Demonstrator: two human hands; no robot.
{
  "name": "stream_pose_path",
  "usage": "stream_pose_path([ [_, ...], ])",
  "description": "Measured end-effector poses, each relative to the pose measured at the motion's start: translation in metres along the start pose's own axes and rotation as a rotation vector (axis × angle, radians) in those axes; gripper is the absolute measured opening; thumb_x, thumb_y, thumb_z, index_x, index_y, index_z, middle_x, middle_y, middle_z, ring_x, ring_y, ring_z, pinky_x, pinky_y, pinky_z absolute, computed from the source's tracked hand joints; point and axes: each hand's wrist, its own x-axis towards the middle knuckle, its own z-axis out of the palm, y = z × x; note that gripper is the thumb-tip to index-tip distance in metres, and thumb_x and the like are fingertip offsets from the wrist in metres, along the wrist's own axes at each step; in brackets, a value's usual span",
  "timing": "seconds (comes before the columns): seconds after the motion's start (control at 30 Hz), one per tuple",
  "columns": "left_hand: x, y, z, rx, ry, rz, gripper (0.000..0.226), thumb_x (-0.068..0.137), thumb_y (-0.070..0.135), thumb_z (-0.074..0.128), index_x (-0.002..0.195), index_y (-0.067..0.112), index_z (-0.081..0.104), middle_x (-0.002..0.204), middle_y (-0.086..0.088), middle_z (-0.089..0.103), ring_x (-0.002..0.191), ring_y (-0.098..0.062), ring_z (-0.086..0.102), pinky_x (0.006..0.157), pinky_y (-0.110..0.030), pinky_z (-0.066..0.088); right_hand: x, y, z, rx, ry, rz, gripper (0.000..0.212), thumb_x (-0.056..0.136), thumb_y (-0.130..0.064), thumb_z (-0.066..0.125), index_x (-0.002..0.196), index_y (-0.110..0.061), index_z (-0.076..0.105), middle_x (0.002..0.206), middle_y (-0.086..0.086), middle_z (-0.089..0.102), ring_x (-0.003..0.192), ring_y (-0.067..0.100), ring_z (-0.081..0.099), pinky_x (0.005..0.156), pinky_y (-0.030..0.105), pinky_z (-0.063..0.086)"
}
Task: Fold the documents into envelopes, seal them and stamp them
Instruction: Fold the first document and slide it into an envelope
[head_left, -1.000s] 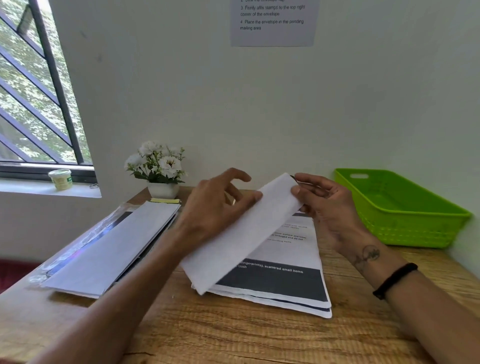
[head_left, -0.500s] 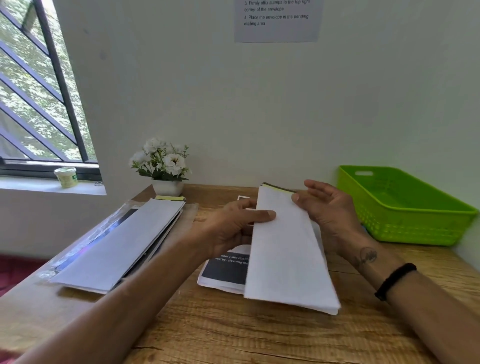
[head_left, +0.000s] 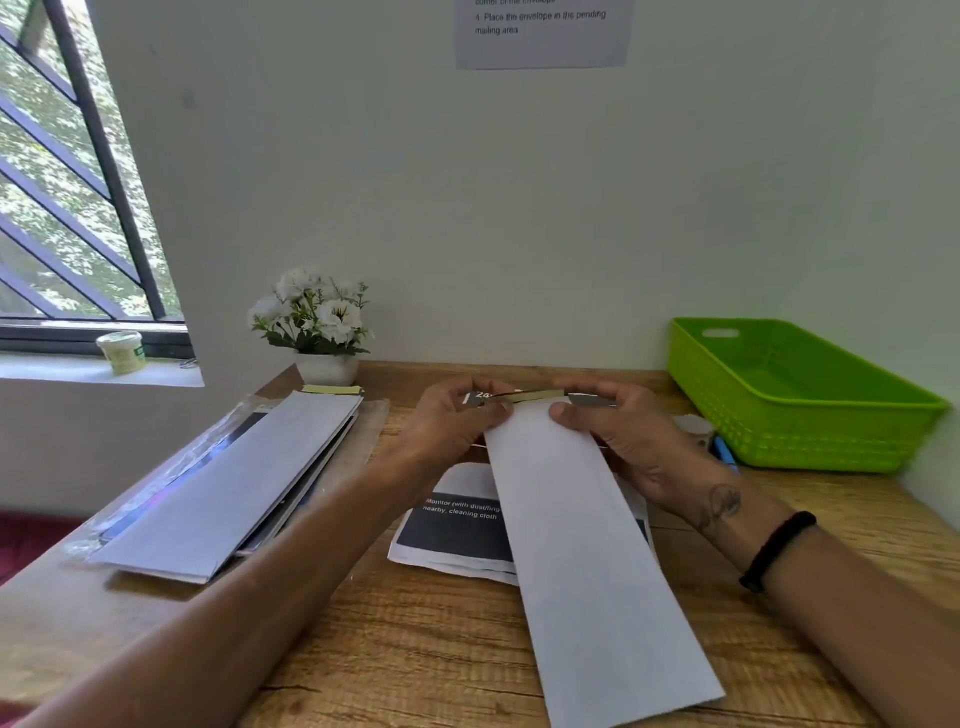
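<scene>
A long white envelope (head_left: 582, 545) lies lengthwise toward me over a stack of printed documents (head_left: 457, 525) on the wooden desk. Its far end shows a yellowish adhesive strip on the flap (head_left: 535, 397). My left hand (head_left: 452, 426) pinches the far left corner of the envelope with thumb and fingers. On the other side, my right hand (head_left: 618, 431) pinches the far right corner, thumb on top. A stack of more white envelopes (head_left: 228, 488) in a clear plastic sleeve lies at the left.
A green plastic basket (head_left: 800, 400) stands at the back right. A small round pot (head_left: 693, 426) and a blue pen (head_left: 724, 452) lie beside it. A potted white flower (head_left: 317, 322) stands at the back, near the window sill.
The envelope has swung from a diagonal, lifted pose to pointing straight toward me, low over the documents. Both hands have closed in on its far end.
</scene>
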Motion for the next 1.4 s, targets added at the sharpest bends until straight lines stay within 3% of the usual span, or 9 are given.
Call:
stream_pose_path([
  [0.2,-0.002,0.001,0.0,0.029,-0.024,0.064,0.015,0.092,0.013,0.079,0.105,0.01,0.075,0.097,-0.01,0.079,0.085,-0.022,0.077,0.071,-0.032,0.061,-0.004,-0.001,0.002,-0.073,-0.042,-0.047,0.024,0.087,-0.003,0.078,0.108,-0.015,0.08,0.112,0.013,0.077,0.099,0.03,0.076,0.078,0.036,0.061],
  [0.33,-0.004,0.001,0.002,0.06,-0.04,0.085,0.023,0.087,0.024,0.084,0.101,0.007,0.077,0.1,-0.012,0.08,0.09,-0.023,0.077,0.076,-0.033,0.06,-0.009,-0.004,0.007,-0.073,-0.051,-0.051,0.027,0.082,-0.021,0.085,0.105,-0.008,0.079,0.107,0.012,0.078,0.099,0.027,0.076,0.084,0.039,0.061],
  [0.43,-0.003,0.0,0.002,0.077,-0.036,0.097,0.018,0.087,0.023,0.084,0.097,0.009,0.079,0.099,-0.013,0.08,0.088,-0.022,0.076,0.08,-0.036,0.06,-0.013,-0.006,0.012,-0.075,-0.038,-0.04,0.028,0.082,-0.029,0.084,0.101,-0.009,0.08,0.102,0.008,0.08,0.087,0.019,0.076,0.071,0.031,0.059],
  [0.53,-0.003,0.0,0.002,0.079,-0.047,0.094,0.016,0.092,0.023,0.08,0.1,0.009,0.08,0.102,-0.015,0.078,0.089,-0.022,0.074,0.084,-0.038,0.058,-0.014,-0.006,0.011,-0.099,-0.007,-0.047,0.023,0.082,-0.02,0.085,0.102,-0.01,0.079,0.098,0.009,0.08,0.082,0.018,0.076,0.067,0.028,0.059],
  [0.67,-0.003,-0.002,0.004,0.084,-0.062,0.086,0.015,0.092,0.022,0.079,0.103,0.012,0.081,0.106,-0.01,0.079,0.102,-0.029,0.076,0.091,-0.042,0.06,-0.017,-0.005,0.013,-0.139,-0.013,-0.061,0.029,0.081,-0.016,0.085,0.108,-0.01,0.077,0.097,0.01,0.08,0.089,0.026,0.078,0.076,0.037,0.064],
  [0.93,-0.003,-0.001,0.003,0.113,0.005,0.114,0.026,0.088,0.009,0.082,0.112,0.009,0.073,0.091,-0.008,0.081,0.079,-0.018,0.077,0.061,-0.023,0.058,-0.014,-0.007,0.01,-0.266,0.001,-0.13,0.025,0.086,-0.009,0.082,0.109,-0.014,0.074,0.092,0.009,0.081,0.088,0.029,0.078,0.08,0.043,0.064],
  [1.13,0.001,-0.004,0.001,0.011,-0.012,0.119,0.028,0.09,-0.004,0.076,0.113,0.009,0.067,0.108,-0.026,0.076,0.086,-0.027,0.074,0.073,-0.037,0.064,-0.007,-0.006,0.007,-0.364,0.06,-0.169,0.025,0.096,-0.009,0.066,0.11,-0.029,0.065,0.092,0.021,0.077,0.08,0.027,0.073,0.076,0.046,0.06],
  [1.27,0.002,-0.009,0.001,0.005,-0.026,0.098,0.031,0.093,-0.007,0.07,0.117,0.012,0.065,0.105,-0.019,0.077,0.089,-0.029,0.075,0.081,-0.042,0.065,-0.01,-0.005,0.008,-0.413,0.121,-0.166,0.02,0.094,-0.02,0.074,0.11,-0.025,0.063,0.087,0.007,0.078,0.071,0.017,0.075,0.057,0.032,0.059],
  [1.4,0.003,-0.007,0.0,0.05,-0.025,0.095,0.031,0.096,-0.007,0.065,0.119,0.015,0.066,0.109,-0.017,0.078,0.096,-0.031,0.077,0.085,-0.042,0.065,-0.009,-0.003,0.006,-0.418,0.16,-0.205,0.013,0.088,-0.022,0.08,0.099,-0.021,0.072,0.086,0.007,0.079,0.077,0.022,0.076,0.067,0.035,0.059],
])
